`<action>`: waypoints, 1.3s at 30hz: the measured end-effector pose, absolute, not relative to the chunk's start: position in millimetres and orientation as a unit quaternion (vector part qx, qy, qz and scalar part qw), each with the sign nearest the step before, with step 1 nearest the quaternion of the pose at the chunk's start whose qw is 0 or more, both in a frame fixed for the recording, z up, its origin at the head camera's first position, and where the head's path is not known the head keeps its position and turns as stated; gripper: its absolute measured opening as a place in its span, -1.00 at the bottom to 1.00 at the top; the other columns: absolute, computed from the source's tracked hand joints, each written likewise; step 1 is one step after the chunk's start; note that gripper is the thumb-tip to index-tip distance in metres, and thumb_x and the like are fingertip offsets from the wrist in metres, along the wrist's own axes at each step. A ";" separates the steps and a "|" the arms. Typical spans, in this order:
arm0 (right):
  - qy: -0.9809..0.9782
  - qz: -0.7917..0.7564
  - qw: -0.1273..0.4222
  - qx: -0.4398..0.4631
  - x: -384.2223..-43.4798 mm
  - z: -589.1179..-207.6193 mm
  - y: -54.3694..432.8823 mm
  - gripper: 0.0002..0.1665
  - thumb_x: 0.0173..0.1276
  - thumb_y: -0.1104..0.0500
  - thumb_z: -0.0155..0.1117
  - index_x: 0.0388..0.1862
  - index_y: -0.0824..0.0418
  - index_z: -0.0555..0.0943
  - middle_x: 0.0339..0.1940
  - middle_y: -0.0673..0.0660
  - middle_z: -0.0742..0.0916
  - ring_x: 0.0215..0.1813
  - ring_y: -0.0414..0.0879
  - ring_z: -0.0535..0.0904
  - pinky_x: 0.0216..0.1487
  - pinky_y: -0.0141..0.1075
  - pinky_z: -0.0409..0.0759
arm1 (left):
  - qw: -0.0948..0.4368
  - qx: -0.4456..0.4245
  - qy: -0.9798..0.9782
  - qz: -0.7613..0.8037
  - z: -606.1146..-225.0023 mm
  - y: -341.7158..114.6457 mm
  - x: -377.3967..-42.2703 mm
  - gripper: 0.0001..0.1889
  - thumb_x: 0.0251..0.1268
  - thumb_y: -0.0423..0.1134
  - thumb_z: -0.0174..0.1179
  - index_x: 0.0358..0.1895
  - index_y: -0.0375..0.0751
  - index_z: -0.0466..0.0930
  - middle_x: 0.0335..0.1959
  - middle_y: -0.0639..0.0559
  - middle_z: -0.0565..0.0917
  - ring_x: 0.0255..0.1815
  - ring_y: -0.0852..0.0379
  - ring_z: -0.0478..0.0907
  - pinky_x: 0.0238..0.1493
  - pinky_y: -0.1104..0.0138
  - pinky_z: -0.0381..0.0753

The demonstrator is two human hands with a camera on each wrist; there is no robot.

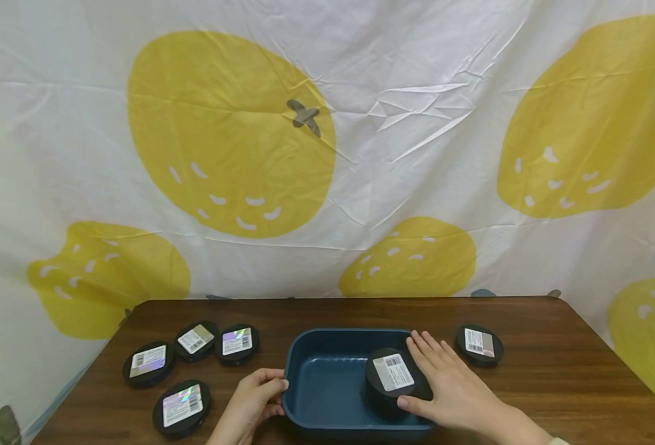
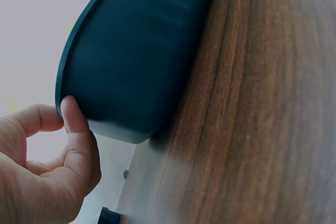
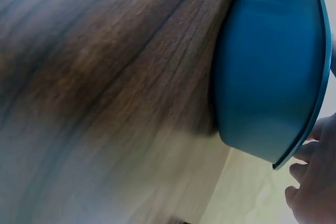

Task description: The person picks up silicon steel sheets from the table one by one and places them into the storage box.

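Observation:
My left hand (image 1: 253, 398) pinches the left rim of a dark blue rectangular basin (image 1: 327, 377) between thumb and fingers. The left wrist view shows that pinch on the basin's rim from outside. Inside the basin, toward its right end, is a round black tin (image 1: 392, 374) with a white barcode label facing up; dark sides show below its top. My right hand (image 1: 455, 386) spreads over the basin's right end, fingers extended, thumb at the tin's lower edge. In the right wrist view, several fingers (image 3: 307, 150) show beside the rim, the palm side hidden.
Several similar black tins (image 1: 181, 408) with labels lie on the brown wooden table (image 1: 550, 364) left of the basin. Another black tin (image 1: 479, 345) lies to the right, behind my right hand. A white curtain (image 1: 405, 142) with yellow fruit prints hangs behind the table.

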State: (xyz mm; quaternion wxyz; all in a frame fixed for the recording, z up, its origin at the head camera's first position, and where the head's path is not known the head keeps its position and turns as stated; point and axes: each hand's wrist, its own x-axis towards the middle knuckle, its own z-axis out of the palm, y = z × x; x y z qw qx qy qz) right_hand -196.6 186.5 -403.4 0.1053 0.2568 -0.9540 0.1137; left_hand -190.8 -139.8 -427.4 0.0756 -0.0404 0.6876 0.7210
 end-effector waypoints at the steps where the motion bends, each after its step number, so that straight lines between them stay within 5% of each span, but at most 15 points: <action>1: -0.955 0.114 0.104 0.254 -196.3 -403.9 187.5 0.12 0.15 -0.48 0.02 0.41 0.31 0.19 0.42 0.23 0.27 0.46 0.10 0.04 0.42 -0.06 -0.09 | 0.076 -0.041 0.687 0.721 -427.5 -139.9 -190.7 -0.66 0.18 -0.40 0.06 -0.03 -0.60 0.38 -0.51 0.00 0.47 -0.53 0.19 0.41 -0.50 0.40 0.51; 7: -0.954 0.105 0.119 0.253 -194.9 -406.3 195.4 0.09 0.17 -0.46 0.02 0.40 0.33 0.21 0.42 0.24 0.28 0.46 0.12 0.06 0.32 -0.49 -0.55 | 0.075 -0.044 0.685 0.723 -428.1 -140.2 -190.5 -0.67 0.18 -0.40 0.06 -0.04 -0.59 0.39 -0.50 0.01 0.47 -0.53 0.19 0.41 -0.50 0.40 0.51; 13: -0.958 0.115 0.115 0.238 -192.0 -407.4 201.8 0.09 0.17 -0.46 0.02 0.40 0.31 0.21 0.42 0.23 0.28 0.46 0.11 0.05 0.39 -0.39 -0.45 | 0.074 -0.044 0.685 0.724 -428.5 -140.5 -189.8 -0.68 0.18 -0.40 0.06 -0.05 -0.58 0.40 -0.51 0.01 0.47 -0.52 0.19 0.40 -0.50 0.41 0.51; 27: -0.960 0.103 0.129 0.228 -189.2 -407.7 216.9 0.04 0.17 -0.43 0.06 0.43 0.22 0.19 0.44 0.19 0.26 0.47 0.14 0.01 0.29 -0.47 -0.62 | 0.068 -0.044 0.687 0.722 -428.9 -138.7 -189.5 -0.68 0.17 -0.40 0.06 -0.06 -0.57 0.40 -0.50 0.02 0.47 -0.53 0.19 0.41 -0.51 0.40 0.51; 35: -0.962 0.130 0.119 0.211 -186.2 -408.3 228.6 0.00 0.18 -0.39 0.10 0.45 0.13 0.17 0.46 0.16 0.23 0.47 0.15 -0.01 0.43 -0.02 -0.31 | 0.065 -0.049 0.689 0.720 -428.0 -138.5 -189.8 -0.69 0.17 -0.40 0.06 -0.06 -0.57 0.41 -0.50 0.02 0.48 -0.53 0.19 0.41 -0.51 0.40 0.50; 39: -0.960 0.126 0.131 0.213 -185.8 -409.8 235.5 -0.03 0.19 -0.36 0.13 0.45 0.11 0.17 0.44 0.19 0.24 0.44 0.23 0.05 0.41 -0.22 -0.49 | 0.064 -0.053 0.691 0.718 -427.8 -138.3 -190.0 -0.69 0.17 -0.39 0.07 -0.06 -0.56 0.41 -0.50 0.02 0.48 -0.52 0.19 0.41 -0.50 0.40 0.50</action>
